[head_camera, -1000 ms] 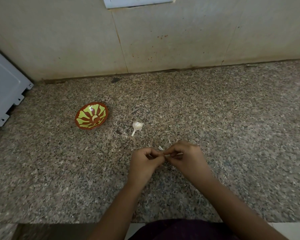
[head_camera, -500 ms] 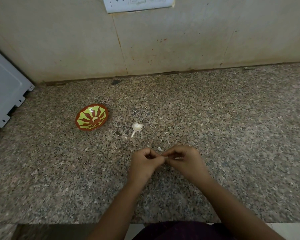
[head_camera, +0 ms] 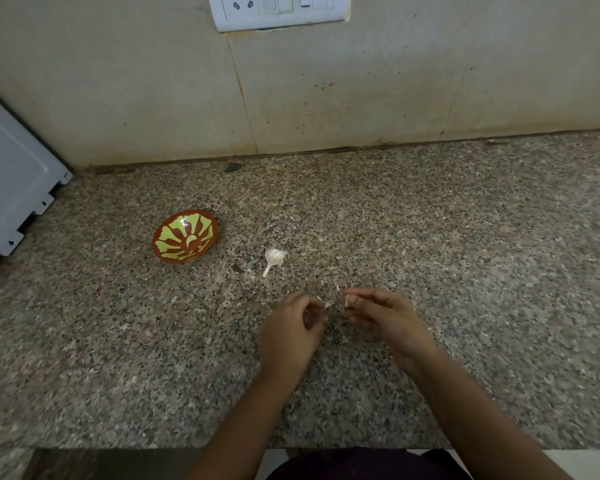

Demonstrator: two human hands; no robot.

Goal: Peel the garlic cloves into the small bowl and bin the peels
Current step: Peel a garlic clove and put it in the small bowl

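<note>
The left hand (head_camera: 291, 327) pinches a small pale piece (head_camera: 327, 304). Its curled fingers hide most of it, so I cannot tell if it is a clove or only peel. The right hand (head_camera: 385, 317) pinches a pale flake (head_camera: 346, 300), also too small to name. Both forearms run out of the bottom edge, and the dark garment (head_camera: 361, 465) there is cut off too. The pale curved bit (head_camera: 191, 241) inside the small bowl (head_camera: 167, 237) is too small to identify. The switch plate (head_camera: 279, 12) is cut by the top edge, the white appliance (head_camera: 11, 188) by the left edge. The countertop (head_camera: 84, 393) is blurred near the bottom corners
</note>
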